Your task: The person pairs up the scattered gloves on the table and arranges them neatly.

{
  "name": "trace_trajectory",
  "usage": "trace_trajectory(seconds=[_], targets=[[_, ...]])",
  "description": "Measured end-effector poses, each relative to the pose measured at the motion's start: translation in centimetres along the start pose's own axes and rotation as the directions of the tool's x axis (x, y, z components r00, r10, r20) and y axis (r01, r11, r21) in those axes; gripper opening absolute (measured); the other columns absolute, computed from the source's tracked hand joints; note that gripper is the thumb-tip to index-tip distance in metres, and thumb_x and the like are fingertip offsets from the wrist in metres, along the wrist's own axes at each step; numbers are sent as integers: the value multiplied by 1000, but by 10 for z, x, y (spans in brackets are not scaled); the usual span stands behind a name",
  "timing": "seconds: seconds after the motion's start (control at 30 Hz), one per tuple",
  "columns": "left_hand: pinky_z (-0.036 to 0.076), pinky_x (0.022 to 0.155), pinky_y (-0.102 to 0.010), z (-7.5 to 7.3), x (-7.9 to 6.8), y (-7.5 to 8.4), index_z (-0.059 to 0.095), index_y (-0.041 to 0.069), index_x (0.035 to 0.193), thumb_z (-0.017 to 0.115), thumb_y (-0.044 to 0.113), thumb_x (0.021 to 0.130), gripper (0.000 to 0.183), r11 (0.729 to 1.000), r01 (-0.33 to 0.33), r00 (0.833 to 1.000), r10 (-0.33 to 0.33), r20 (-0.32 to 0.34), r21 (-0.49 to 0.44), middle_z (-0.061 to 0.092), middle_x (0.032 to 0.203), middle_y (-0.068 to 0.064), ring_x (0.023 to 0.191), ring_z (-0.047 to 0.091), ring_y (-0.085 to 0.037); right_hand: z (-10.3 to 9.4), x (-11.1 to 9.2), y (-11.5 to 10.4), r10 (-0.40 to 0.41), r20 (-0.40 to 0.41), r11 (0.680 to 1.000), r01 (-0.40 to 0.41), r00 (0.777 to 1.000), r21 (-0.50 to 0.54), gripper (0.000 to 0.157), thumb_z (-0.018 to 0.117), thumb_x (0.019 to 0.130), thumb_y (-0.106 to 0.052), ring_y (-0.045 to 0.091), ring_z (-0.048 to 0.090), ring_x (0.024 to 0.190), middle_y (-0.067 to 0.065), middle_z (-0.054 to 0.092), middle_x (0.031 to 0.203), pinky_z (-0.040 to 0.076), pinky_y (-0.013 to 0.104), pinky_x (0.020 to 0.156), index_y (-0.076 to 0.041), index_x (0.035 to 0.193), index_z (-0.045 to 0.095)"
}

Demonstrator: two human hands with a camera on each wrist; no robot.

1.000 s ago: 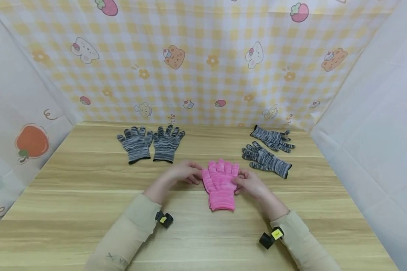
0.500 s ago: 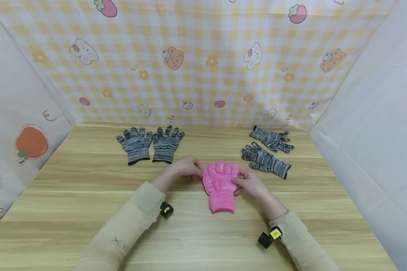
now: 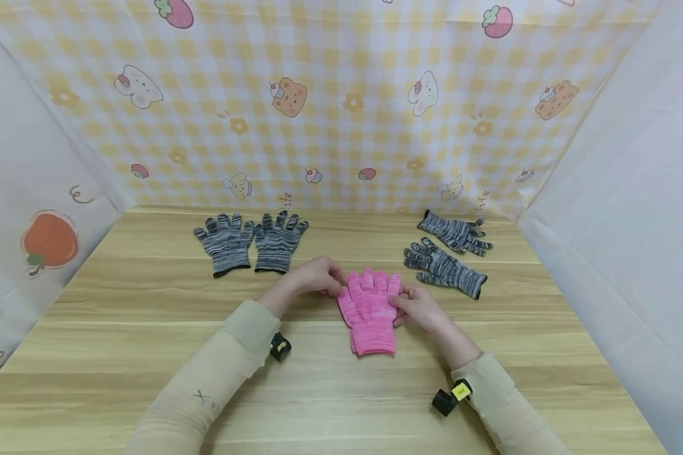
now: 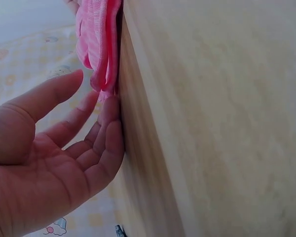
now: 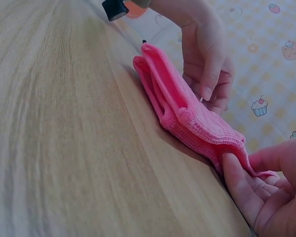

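Observation:
Two pink knit gloves (image 3: 370, 316) lie stacked, fingers pointing away and cuffs toward the person; the two cuff openings (image 5: 163, 84) show one above the other in the right wrist view. My right hand (image 3: 422, 309) pinches their right edge, thumb tip (image 5: 230, 160) and index finger on either side of the knit. At the left edge, my left hand (image 3: 315, 277) has its fingertips right at the pink glove's thumb. In the left wrist view its own thumb (image 4: 59, 91) stands apart from the relaxed fingers (image 4: 106, 128).
Two grey-black striped gloves (image 3: 227, 246) lie flat, side by side, at the back left of the wooden table (image 3: 341, 404). Another striped pair (image 3: 446, 268) lies angled at the back right. A yellow checked cloth (image 3: 341, 139) hangs behind the table.
My left hand has moved slightly away from the person along the pink gloves' left edge, up to the glove's thumb tip. The right hand keeps its hold; the pink gloves have barely shifted.

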State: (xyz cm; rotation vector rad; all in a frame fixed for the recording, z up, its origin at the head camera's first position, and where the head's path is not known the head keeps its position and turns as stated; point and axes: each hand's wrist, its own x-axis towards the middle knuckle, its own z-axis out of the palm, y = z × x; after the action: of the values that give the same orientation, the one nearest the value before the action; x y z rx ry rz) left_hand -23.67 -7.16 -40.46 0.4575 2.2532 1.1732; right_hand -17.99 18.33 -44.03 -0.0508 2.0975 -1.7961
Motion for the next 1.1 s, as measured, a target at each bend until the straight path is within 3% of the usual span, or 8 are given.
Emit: trace_trajectory(seconds=[0.57, 0.9, 1.1], targets=[[42, 54, -21, 0, 6, -3, 68, 1, 80, 67, 4, 83, 3, 985, -59, 998, 53, 42, 159, 57, 67, 0, 61, 50, -11, 1, -2, -2, -1, -28, 1000, 0, 1000, -17, 22, 50, 97, -1, 16, 62, 60, 10, 66, 76, 56, 29, 58, 15, 110, 48], [48, 58, -25, -3, 6, -1, 65, 2, 81, 65, 6, 87, 8, 992, -47, 999, 45, 25, 115, 60, 70, -5, 63, 54, -14, 1, -1, -1, -2, -27, 1000, 2, 1000, -10, 23, 53, 96, -4, 16, 61, 59, 12, 66, 77, 56, 30, 58, 15, 110, 49], [49, 57, -25, -1, 7, 0, 65, -1, 91, 66, 4, 87, 6, 995, -35, 999, 34, 14, 98, 61, 70, -6, 60, 55, -14, 1, -1, 1, -7, -30, 1000, 6, 1000, -15, 23, 54, 94, -3, 16, 62, 59, 14, 67, 79, 57, 30, 59, 15, 110, 50]])
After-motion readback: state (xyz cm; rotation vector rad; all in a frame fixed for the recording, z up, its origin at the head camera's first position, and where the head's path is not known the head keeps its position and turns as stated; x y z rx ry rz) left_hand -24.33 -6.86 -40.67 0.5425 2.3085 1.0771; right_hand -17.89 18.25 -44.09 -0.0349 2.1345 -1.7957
